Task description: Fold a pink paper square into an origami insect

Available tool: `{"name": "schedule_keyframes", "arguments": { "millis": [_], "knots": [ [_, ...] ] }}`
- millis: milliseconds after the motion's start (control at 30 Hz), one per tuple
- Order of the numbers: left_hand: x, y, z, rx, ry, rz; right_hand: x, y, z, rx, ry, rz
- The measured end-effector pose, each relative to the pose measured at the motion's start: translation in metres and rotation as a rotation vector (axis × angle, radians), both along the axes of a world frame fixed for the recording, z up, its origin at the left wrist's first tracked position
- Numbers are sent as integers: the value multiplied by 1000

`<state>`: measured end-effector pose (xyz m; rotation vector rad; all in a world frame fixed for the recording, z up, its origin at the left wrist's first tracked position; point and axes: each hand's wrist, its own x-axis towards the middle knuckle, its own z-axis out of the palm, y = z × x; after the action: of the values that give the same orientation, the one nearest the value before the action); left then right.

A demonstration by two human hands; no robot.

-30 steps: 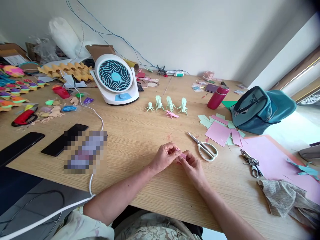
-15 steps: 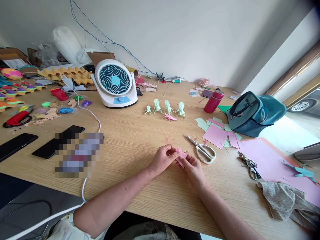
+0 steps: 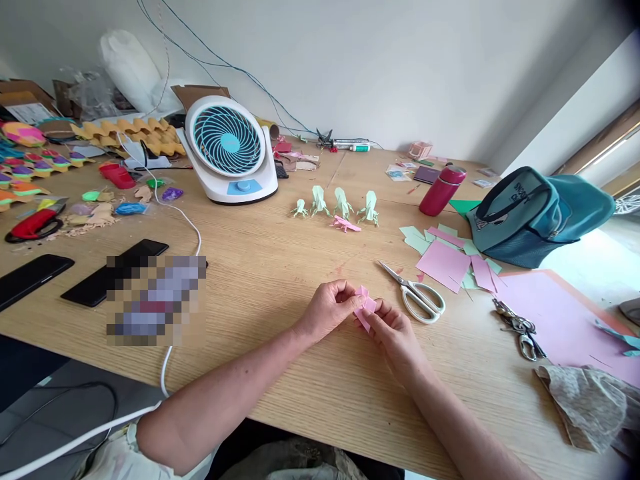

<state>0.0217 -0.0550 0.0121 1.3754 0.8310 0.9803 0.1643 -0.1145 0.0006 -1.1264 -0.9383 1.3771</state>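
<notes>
Between my hands, just above the wooden table [image 3: 260, 287], is a small piece of folded pink paper [image 3: 367, 308]. My left hand [image 3: 330, 303] pinches its left side between thumb and fingers. On the other side, my right hand [image 3: 397, 330] grips the lower right part, thumb on top. Fingers cover some of the folds. White-handled scissors [image 3: 421, 300] lie just right of my hands, blades pointing away to the left. Farther back stand several pale green folded-paper insects [image 3: 341, 203], with a pink folded-paper insect [image 3: 345, 225] in front of them.
Pink and green paper pieces [image 3: 444, 265] lie to the right, near a teal bag [image 3: 535, 217] and a red bottle [image 3: 443, 191]. Keys [image 3: 520, 329] and a cloth [image 3: 585, 403] sit nearer. At left are a fan [image 3: 230, 150], black phones [image 3: 117, 272] and a white cable [image 3: 183, 223].
The view has shifted slightly, so objects on the right appear farther right. Both hands keep hold of the folded pink paper, and more of it shows between my fingers.
</notes>
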Motion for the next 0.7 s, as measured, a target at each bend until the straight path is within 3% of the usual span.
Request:
{"name": "schedule_keyframes", "arguments": {
  "millis": [267, 467, 700],
  "knots": [
    [2, -6, 2, -118, -68, -107, -3, -2, 4, 63, -9, -24],
    [3, -11, 3, -103, -71, -34, -5, -2, 2, 125, -24, -10],
    [2, -11, 5, -168, -90, -68, -7, -5, 2, 141, -87, -45]
  ]
}}
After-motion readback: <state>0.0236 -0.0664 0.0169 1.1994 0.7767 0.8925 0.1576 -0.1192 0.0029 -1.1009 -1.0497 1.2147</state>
